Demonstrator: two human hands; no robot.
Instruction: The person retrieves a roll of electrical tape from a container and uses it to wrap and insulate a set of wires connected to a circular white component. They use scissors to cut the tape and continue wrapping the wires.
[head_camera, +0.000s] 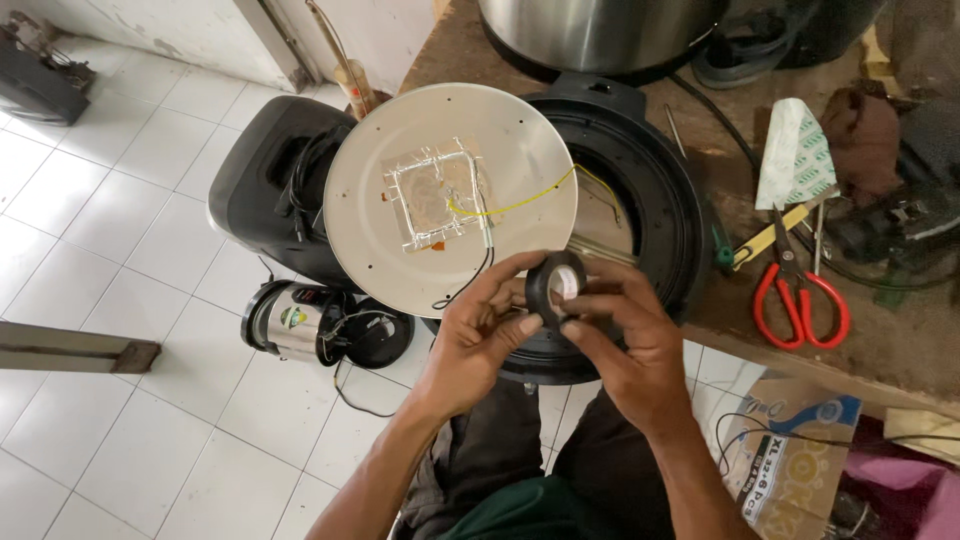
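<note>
Both hands pinch the black tape roll (556, 285), left hand (478, 335) and right hand (625, 335) gripping; yellow wire (520, 205) on the foil-patched metal plate (400, 140) still untaped.

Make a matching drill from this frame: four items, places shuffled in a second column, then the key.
Items:
1. roll of black tape
2. red-handled scissors
3. round metal plate
4. small steel kettle

Places:
A. on the white tiled floor
B. lying on the wooden bench, at the right
C. pinched between the left hand and right hand
D. propped over the black cooker body, foil patch and yellow wire on it

Pairs: 1-C, 2-B, 3-D, 4-A
</note>
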